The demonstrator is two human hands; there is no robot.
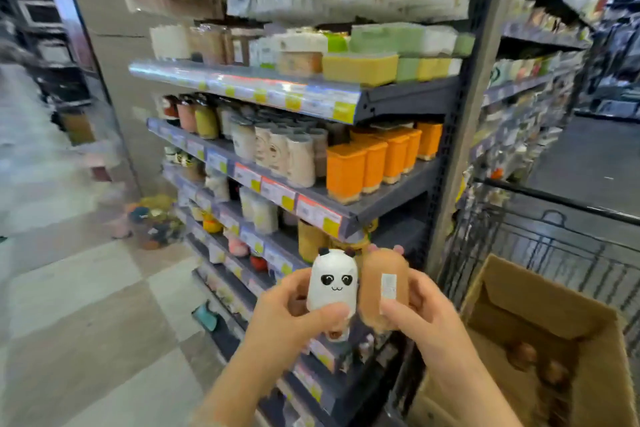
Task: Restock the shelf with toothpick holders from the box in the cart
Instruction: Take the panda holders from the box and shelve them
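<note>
Left hand [289, 317], curled into a closed grip round a white panda toothpick holder [333, 282], thumb across its lower front, face turned toward the camera. Right hand [417, 317], likewise closed in a grip round a brown toothpick holder [380, 282], white label facing the camera, small pink ears at the top. Both holders upright, side by side, touching or nearly so, held up in front of the lower shelves [263, 253] at centre. Near right, an open cardboard box [540, 302] inside a wire cart [540, 239], with a few blurred brown round items [523, 355] at the bottom. On the shelving unit further back, orange containers [372, 158] right of cream cylinders [277, 149] on a middle shelf; green and yellow tubs [360, 68] one shelf above. Small colourful figures on the lower shelves, too blurred to make out. Pale tiled floor [86, 305] to the left.
</note>
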